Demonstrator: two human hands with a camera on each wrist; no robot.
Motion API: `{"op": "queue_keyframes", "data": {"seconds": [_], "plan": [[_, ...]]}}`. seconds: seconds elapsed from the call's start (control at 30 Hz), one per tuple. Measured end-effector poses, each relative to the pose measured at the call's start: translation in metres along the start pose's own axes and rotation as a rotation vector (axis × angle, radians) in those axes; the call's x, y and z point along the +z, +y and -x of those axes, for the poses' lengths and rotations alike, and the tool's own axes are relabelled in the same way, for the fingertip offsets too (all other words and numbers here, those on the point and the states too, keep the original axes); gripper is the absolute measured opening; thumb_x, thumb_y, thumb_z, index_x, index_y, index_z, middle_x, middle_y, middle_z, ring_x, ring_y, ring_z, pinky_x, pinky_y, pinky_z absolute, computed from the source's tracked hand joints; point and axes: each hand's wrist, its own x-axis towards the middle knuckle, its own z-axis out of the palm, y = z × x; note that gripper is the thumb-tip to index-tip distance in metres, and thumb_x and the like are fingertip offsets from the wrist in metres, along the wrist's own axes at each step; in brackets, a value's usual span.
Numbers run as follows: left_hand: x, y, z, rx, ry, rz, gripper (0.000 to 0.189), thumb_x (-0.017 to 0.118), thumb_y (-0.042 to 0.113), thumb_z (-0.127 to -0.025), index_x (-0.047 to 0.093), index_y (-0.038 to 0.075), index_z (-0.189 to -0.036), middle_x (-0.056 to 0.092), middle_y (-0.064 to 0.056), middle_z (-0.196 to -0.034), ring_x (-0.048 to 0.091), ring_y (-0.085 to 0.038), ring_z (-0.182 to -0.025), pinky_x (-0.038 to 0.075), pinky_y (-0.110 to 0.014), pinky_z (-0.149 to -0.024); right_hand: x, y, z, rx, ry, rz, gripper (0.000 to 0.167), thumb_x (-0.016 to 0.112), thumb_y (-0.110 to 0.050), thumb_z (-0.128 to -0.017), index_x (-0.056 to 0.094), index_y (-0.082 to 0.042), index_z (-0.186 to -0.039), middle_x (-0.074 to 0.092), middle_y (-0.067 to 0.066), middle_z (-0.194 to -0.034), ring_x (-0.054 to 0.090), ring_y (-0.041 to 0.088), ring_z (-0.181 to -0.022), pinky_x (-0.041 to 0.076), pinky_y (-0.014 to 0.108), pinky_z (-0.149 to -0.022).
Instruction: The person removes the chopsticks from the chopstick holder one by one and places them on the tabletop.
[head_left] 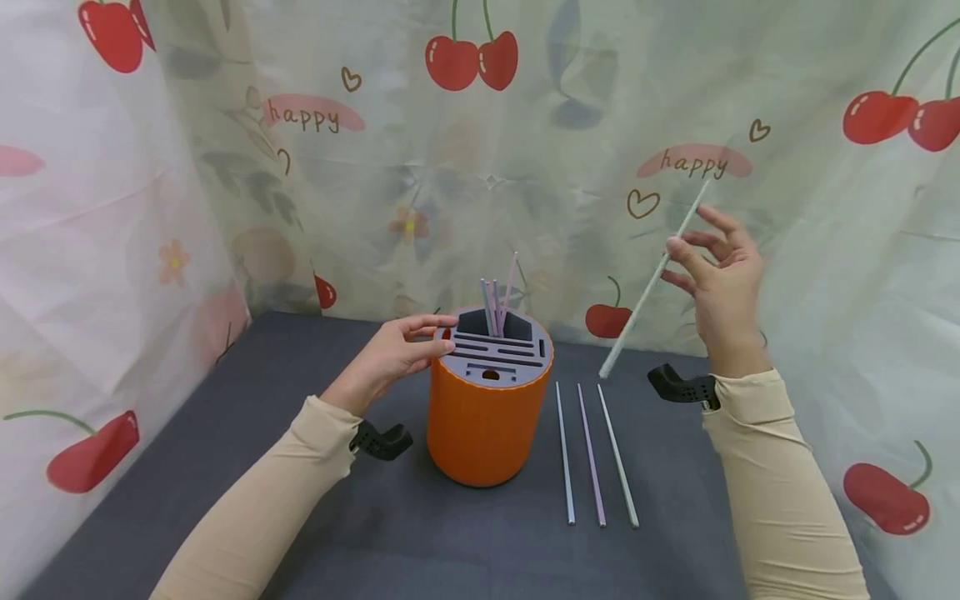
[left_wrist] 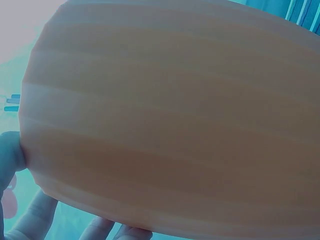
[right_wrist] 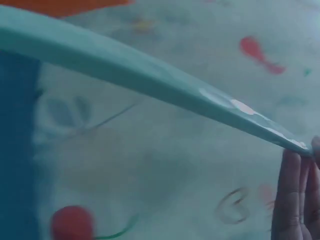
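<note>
An orange round holder [head_left: 483, 425] with a grey slotted top [head_left: 491, 360] stands upright on the dark table. At its left side my left hand [head_left: 397, 350] grips it, thumb at the top edge and fingers round the far side; in the left wrist view its ribbed wall [left_wrist: 170, 120] fills most of the picture. Several thin pink and bluish chopsticks [head_left: 495, 310] stand in the rear compartment. Raised at the right, my right hand [head_left: 723, 275] pinches a pale green chopstick [head_left: 637, 307] near its upper end. It slants down toward the left, and the right wrist view shows its flat sides.
Right of the holder lie a pale blue chopstick [head_left: 566, 458], a purple one [head_left: 592, 458] and a pale green one [head_left: 619, 458], side by side. A cherry-printed curtain [head_left: 480, 167] closes off the back and sides of the dark table [head_left: 480, 542].
</note>
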Motion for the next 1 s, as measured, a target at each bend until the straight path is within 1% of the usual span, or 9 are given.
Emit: {"op": "queue_keyframes", "data": {"seconds": [0.1,0.2,0.27,0.33,0.43,0.5,0.57,0.87,1.0], "plan": [[-0.001,0.001,0.0,0.004,0.001,-0.002,0.045,0.074,0.022,-0.087,0.061,0.022,-0.13,0.044,-0.003,-0.144,0.043,-0.024,-0.133,0.041,-0.043,-0.108,-0.035,0.035,0.006,0.185,-0.062,0.215,0.054,0.073,0.0,-0.083,0.056,-0.006,-0.134,0.064,0.001,-0.089,0.068,0.012,-0.074,0.059,0.028,-0.061],[-0.001,0.001,0.0,0.004,-0.001,0.002,0.044,0.073,0.022,-0.087,0.062,0.022,-0.13,0.045,-0.004,-0.143,0.042,-0.024,-0.132,0.041,-0.043,-0.108,-0.072,0.078,0.02,0.37,-0.141,0.479,0.057,0.07,-0.007,-0.088,0.049,-0.006,-0.141,0.066,-0.008,-0.087,0.068,0.004,-0.076,0.059,0.027,-0.065],[-0.001,0.002,0.0,0.002,-0.003,0.004,0.044,0.073,0.022,-0.087,0.062,0.021,-0.13,0.045,-0.004,-0.142,0.042,-0.024,-0.132,0.041,-0.043,-0.108,-0.093,0.104,0.031,0.488,-0.188,0.637,0.059,0.068,-0.009,-0.09,0.045,-0.004,-0.144,0.067,-0.009,-0.087,0.067,0.003,-0.079,0.059,0.03,-0.068],[-0.001,0.001,0.0,-0.002,-0.002,0.009,0.044,0.073,0.021,-0.087,0.062,0.02,-0.13,0.046,-0.004,-0.141,0.043,-0.024,-0.132,0.041,-0.043,-0.108,-0.111,0.127,0.044,0.594,-0.228,0.766,0.058,0.067,-0.009,-0.091,0.044,-0.002,-0.144,0.07,-0.004,-0.09,0.067,0.005,-0.08,0.059,0.033,-0.071],[-0.001,0.0,-0.001,-0.004,-0.001,0.005,0.044,0.074,0.021,-0.087,0.062,0.02,-0.13,0.045,-0.004,-0.142,0.042,-0.025,-0.132,0.04,-0.044,-0.108,-0.127,0.152,0.058,0.712,-0.239,0.88,0.056,0.068,-0.007,-0.09,0.047,0.001,-0.141,0.071,0.009,-0.097,0.068,0.012,-0.082,0.059,0.036,-0.071],[-0.001,-0.001,-0.001,-0.006,0.001,0.0,0.044,0.074,0.021,-0.087,0.062,0.021,-0.129,0.045,-0.004,-0.142,0.042,-0.025,-0.133,0.04,-0.044,-0.109,-0.132,0.164,0.066,0.757,-0.231,0.925,0.055,0.07,-0.005,-0.088,0.049,0.003,-0.138,0.07,0.015,-0.101,0.068,0.015,-0.08,0.06,0.036,-0.068],[-0.001,-0.001,-0.001,-0.007,0.002,-0.005,0.044,0.073,0.021,-0.087,0.062,0.021,-0.129,0.045,-0.003,-0.143,0.042,-0.025,-0.133,0.04,-0.044,-0.109,-0.135,0.172,0.071,0.79,-0.231,0.96,0.054,0.071,-0.005,-0.086,0.051,0.003,-0.136,0.069,0.016,-0.099,0.068,0.015,-0.077,0.059,0.035,-0.066],[0.0,0.0,-0.001,-0.01,0.012,-0.011,0.043,0.074,0.022,-0.087,0.062,0.022,-0.129,0.045,-0.004,-0.143,0.044,-0.024,-0.131,0.041,-0.044,-0.108,-0.135,0.183,0.073,0.822,-0.223,1.01,0.051,0.073,-0.004,-0.084,0.056,0.0,-0.131,0.066,0.007,-0.079,0.063,0.01,-0.063,0.057,0.031,-0.057],[0.0,0.0,-0.002,-0.011,0.01,-0.012,0.043,0.074,0.021,-0.087,0.062,0.022,-0.129,0.046,-0.003,-0.141,0.044,-0.024,-0.131,0.041,-0.044,-0.108,-0.134,0.184,0.073,0.842,-0.226,1.025,0.049,0.073,-0.003,-0.084,0.056,0.0,-0.13,0.065,0.007,-0.079,0.063,0.01,-0.062,0.057,0.03,-0.056]]}}
